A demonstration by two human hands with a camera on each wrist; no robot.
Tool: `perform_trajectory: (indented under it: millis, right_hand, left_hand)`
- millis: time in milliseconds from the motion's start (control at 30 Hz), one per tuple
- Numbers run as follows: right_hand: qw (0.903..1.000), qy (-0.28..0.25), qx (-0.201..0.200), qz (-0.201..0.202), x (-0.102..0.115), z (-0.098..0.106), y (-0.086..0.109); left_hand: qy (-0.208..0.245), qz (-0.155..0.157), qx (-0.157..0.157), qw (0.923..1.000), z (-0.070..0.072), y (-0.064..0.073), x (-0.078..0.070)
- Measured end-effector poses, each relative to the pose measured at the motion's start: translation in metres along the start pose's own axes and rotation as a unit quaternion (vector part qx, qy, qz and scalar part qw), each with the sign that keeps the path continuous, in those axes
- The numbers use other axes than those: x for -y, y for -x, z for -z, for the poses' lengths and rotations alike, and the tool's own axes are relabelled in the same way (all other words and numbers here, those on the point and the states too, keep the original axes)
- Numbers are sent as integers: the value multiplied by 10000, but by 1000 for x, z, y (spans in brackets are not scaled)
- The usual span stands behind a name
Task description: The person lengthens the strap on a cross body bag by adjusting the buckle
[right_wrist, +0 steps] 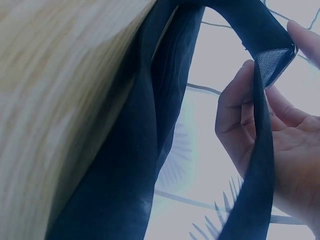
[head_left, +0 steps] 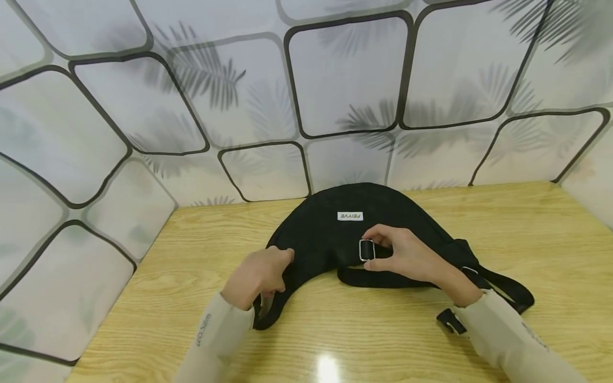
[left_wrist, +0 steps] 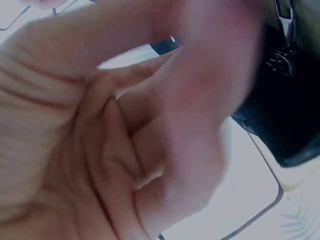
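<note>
A black crescent-shaped waist bag (head_left: 306, 226) with a white label lies on the table, its curved edge towards the back wall. At its left end, my left hand (head_left: 258, 274) grips the bag with bent fingers; the exact pinch is hidden. A zipper pull (left_wrist: 286, 30) shows beside those fingers in the left wrist view. My right hand (head_left: 407, 255) pinches a silver strap slider (head_left: 361, 250) between thumb and fingers, over the bag's front. The black strap (right_wrist: 262, 165) hangs down from the slider in the right wrist view.
The wooden table (head_left: 191, 298) carries the bag. A black plastic buckle (head_left: 450, 322) lies by the right sleeve, and a strap loop (head_left: 519, 292) spreads at the right. Patterned fabric walls (head_left: 349, 80) stand behind and at both sides.
</note>
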State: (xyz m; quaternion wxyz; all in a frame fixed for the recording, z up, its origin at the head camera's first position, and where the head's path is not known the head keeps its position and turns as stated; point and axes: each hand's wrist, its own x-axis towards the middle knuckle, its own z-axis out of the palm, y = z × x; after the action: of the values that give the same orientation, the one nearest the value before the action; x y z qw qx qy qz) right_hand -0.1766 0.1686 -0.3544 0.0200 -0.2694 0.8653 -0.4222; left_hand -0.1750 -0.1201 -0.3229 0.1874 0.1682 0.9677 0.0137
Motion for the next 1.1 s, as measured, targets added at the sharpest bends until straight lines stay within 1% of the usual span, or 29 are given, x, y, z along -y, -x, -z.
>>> perform_trajectory:
  millis: [67, 133, 200, 233, 267, 300, 333, 367, 400, 467, 500, 567, 633, 733, 767, 800, 833, 867, 900, 967, 1000, 1033, 1067, 1100]
  right_hand:
    - [10000, -3, 16, 4, 0, 0, 0]
    - [10000, -22, 46, 23, 0, -1, 0]
    - [9999, -57, 100, 52, -1, -2, 0]
    - [9999, -67, 123, 67, -1, -3, -1]
    - [9999, -74, 130, 71, -1, -3, -1]
    - [9999, -65, 118, 74, -1, -3, -1]
    - [9999, -73, 103, 73, -1, -3, -1]
    - [9999, -78, 83, 73, -1, -3, -1]
    - [9999, -76, 60, 74, -1, -3, -1]
    - [9999, -84, 38, 82, -1, -3, -1]
    - [9999, -82, 50, 94, -1, -3, -1]
    - [9999, -87, 93, 111, -1, -4, -1]
    - [9998, -62, 113, 117, -2, -4, -2]
    - [9999, -53, 98, 117, -2, -5, -2]
    - [9999, -58, 91, 124, -3, -5, -2]
    - [9999, -55, 87, 132, -3, -4, -2]
    - [9999, -50, 82, 144, -3, -4, -2]
    - [9998, -41, 76, 153, -4, -4, -2]
    - [9998, -22, 71, 166, -4, -4, -2]
    - [9997, 2, 60, 216, -5, -5, -2]
    - [9997, 5, 55, 254, -5, -5, -3]
    - [9996, 3, 61, 278, -5, -6, -3]
    - [9995, -29, 81, 304, -5, -6, -3]
    - [9993, -74, 121, 336, -5, -7, -3]
  left_hand:
    - [-5, 150, 211, 9997, -1, 3, 1]
    - [-243, 229, 219, 9992, -1, 6, 3]
    - [-424, 192, 170, 9988, -1, 8, 7]
    - [-432, 89, 111, 9990, -1, 9, 9]
    - [-385, -98, 60, 9992, 0, 10, 12]
    - [-251, -328, -6, 9991, 2, 10, 15]
    - [-30, -620, -77, 9980, 3, 11, 19]
    - [218, -935, -173, 9952, 6, 12, 23]
    - [479, -1244, -285, 9907, 8, 13, 27]
    - [863, -1811, -588, 9779, 14, 16, 33]
    - [998, -2038, -793, 9707, 18, 17, 34]
    - [1113, -2323, -1251, 9581, 25, 20, 31]
    - [1206, -2469, -1720, 9460, 32, 20, 20]
    - [1615, -2540, -2301, 9254, 37, 15, -7]
    - [1791, -2553, -2445, 9181, 37, 11, -17]
    - [1976, -2528, -2538, 9125, 36, 7, -28]
    - [2137, -2479, -2564, 9095, 34, 2, -38]
    - [2254, -2416, -2517, 9096, 32, -3, -48]
    - [2270, -2336, -2405, 9144, 30, -8, -57]
    - [2131, -2115, -2017, 9323, 25, -17, -71]
    - [2038, -2023, -1766, 9415, 23, -20, -76]
    - [1923, -1976, -1533, 9489, 21, -24, -79]
    - [1848, -1955, -1313, 9541, 19, -26, -81]
    - [1839, -1945, -1104, 9572, 17, -29, -82]
